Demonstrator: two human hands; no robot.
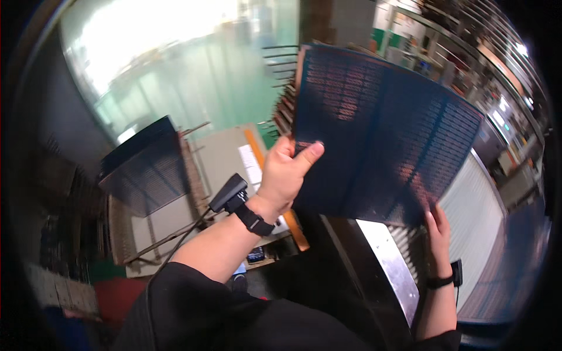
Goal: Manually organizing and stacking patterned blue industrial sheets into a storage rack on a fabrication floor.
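A large dark blue circuit board panel (374,134) with rows of copper-coloured marks is held up in front of me, tilted, in both hands. My left hand (287,172) grips its left edge, thumb on the near face and the other fingers mostly hidden. At the lower right corner my right hand (438,231) is closed on the bottom edge. Both wrists wear black straps with small devices. To the left, similar dark panels (146,169) stand upright in a rack (120,234), apart from my hands.
A light worktable (219,155) carries a white paper sheet (250,164) and an orange strip. Below the held panel is a machine with a shiny metal plate (389,263) and rollers. A ribbed pale cover (477,205) lies at right. Rack rods (284,111) stick out behind the panel.
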